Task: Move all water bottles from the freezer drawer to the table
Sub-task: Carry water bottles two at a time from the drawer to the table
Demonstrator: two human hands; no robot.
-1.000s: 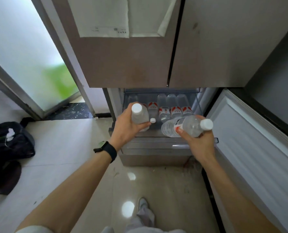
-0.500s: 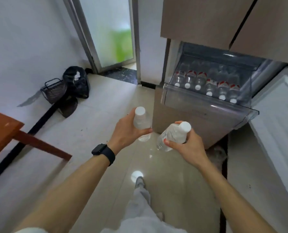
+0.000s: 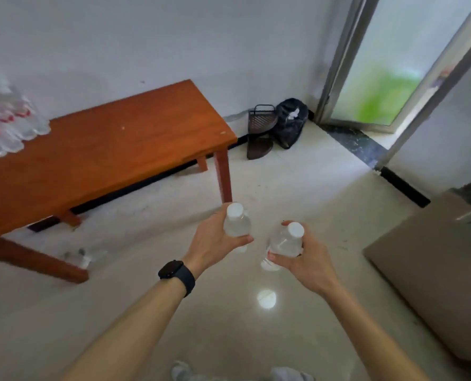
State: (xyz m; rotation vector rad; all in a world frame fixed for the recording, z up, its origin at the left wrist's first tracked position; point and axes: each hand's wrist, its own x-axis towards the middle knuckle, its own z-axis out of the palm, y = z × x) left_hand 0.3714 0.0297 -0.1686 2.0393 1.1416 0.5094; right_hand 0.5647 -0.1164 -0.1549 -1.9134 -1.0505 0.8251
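My left hand (image 3: 215, 240) grips a clear water bottle (image 3: 236, 221) with a white cap, held upright over the floor. My right hand (image 3: 306, 259) grips a second clear water bottle (image 3: 284, 240), tilted with its white cap up and to the right. Both hands are in front of me, right of the orange wooden table (image 3: 105, 158). Several water bottles (image 3: 6, 125) with red labels lie blurred on the table's far left end. The freezer drawer is out of view; only the fridge's lower corner (image 3: 432, 259) shows at the right.
A black bag (image 3: 290, 122) and a dark mesh basket (image 3: 262, 119) sit in the corner by the frosted glass door (image 3: 377, 70). Something clear and bottle-like (image 3: 80, 257) lies on the floor under the table. A white wall runs behind the table. The tiled floor is glossy.
The view has swung left, away from the open freezer drawer and toward the table. Both hands still hold their bottles, carried away from the drawer.
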